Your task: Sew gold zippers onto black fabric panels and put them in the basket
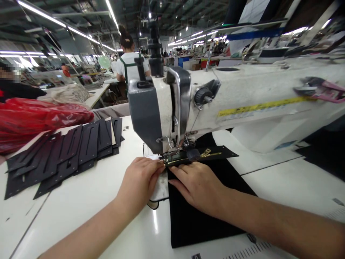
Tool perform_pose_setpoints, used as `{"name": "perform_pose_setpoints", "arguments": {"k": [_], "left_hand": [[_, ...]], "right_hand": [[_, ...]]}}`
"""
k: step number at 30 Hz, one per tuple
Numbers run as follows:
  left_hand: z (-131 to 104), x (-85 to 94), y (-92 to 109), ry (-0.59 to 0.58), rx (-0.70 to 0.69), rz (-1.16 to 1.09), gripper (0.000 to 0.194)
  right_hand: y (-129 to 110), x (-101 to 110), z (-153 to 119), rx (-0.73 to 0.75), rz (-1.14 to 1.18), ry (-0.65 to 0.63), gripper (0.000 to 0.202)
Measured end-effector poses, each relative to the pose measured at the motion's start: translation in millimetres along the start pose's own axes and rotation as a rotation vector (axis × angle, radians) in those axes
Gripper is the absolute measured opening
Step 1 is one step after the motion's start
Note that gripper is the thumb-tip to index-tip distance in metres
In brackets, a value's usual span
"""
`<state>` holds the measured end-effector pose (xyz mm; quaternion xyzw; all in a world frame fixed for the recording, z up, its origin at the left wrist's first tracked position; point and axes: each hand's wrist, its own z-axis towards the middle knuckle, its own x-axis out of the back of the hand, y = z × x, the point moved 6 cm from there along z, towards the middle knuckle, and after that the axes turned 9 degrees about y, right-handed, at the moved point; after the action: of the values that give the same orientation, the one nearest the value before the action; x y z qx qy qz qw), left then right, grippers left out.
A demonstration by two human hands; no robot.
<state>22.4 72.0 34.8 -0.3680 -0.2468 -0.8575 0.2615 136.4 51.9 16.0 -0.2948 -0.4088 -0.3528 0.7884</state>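
Zipper (212, 155), gold teeth, at our sewing machine's (242, 84) foot, well in from tabletop's (91, 219) left edge. Left hand (139, 178) pinches its left end; right hand (201, 184), half-open, presses black fabric (198, 225) beside it.

Long tube lights (43, 13) under a dark roof give bright, whitish light, and those at the far right bloom into white glare. The table (107, 201) shines, with a narrow vertical reflection below the hands. The black cloth (205, 216) sinks into near-solid dark. The hands and the sewing machine (167, 93) look fairly sharp; the far hall is soft, and the edges look stretched and smeared. A pixelated patch covers a spot at far left.
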Motion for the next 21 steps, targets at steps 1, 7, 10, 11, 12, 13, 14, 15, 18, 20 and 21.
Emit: {"name": "perform_pose_setpoints", "arguments": {"k": [1, 7, 10, 11, 12, 13, 14, 15, 18, 20, 21], "left_hand": [[-2.5, -1.2, 3.7, 0.01, -0.066, -0.001, 0.017], [-10.4, -10.3, 13.1, -0.053, -0.163, 0.089, 0.018], [-11.2, -10.9, 14.2, -0.058, -0.142, 0.175, 0.019], [-11.5, -11.3, 14.3, -0.063, -0.138, 0.199, 0.019], [-11.8, -11.9, 14.4, -0.069, -0.137, 0.212, 0.019], [-12.0, -12.6, 14.4, -0.075, -0.138, 0.21, 0.018], [-12.0, -13.2, 14.3, -0.081, -0.14, 0.196, 0.017], [-11.9, -13.7, 13.9, -0.084, -0.142, 0.175, 0.016], [-10.8, -13.8, 12.2, -0.075, -0.147, 0.136, 0.015], [-10.1, -13.7, 11.5, -0.072, -0.154, 0.136, 0.016], [-9.7, -13.5, 11.6, -0.07, -0.158, 0.137, 0.016]], "right_hand": [[-2.5, 2.5, -2.8, 0.042, 0.002, 0.023, 0.017], [-2.5, 18.1, -5.4, 0.113, -0.078, 0.235, 0.019], [5.6, 9.7, 0.2, 0.072, 0.001, 0.175, 0.023], [6.8, 6.9, 1.0, 0.074, 0.027, 0.153, 0.023], [7.9, 5.1, 1.2, 0.073, 0.04, 0.142, 0.023], [8.9, 4.1, 1.0, 0.068, 0.045, 0.137, 0.022], [9.4, 3.7, 0.6, 0.065, 0.047, 0.135, 0.022], [9.5, 3.6, 0.2, 0.067, 0.049, 0.132, 0.022], [9.1, 4.1, -0.1, 0.078, 0.053, 0.131, 0.023], [9.2, 4.5, 0.7, 0.083, 0.051, 0.138, 0.024], [9.4, 4.5, 1.2, 0.083, 0.049, 0.141, 0.024]]}}
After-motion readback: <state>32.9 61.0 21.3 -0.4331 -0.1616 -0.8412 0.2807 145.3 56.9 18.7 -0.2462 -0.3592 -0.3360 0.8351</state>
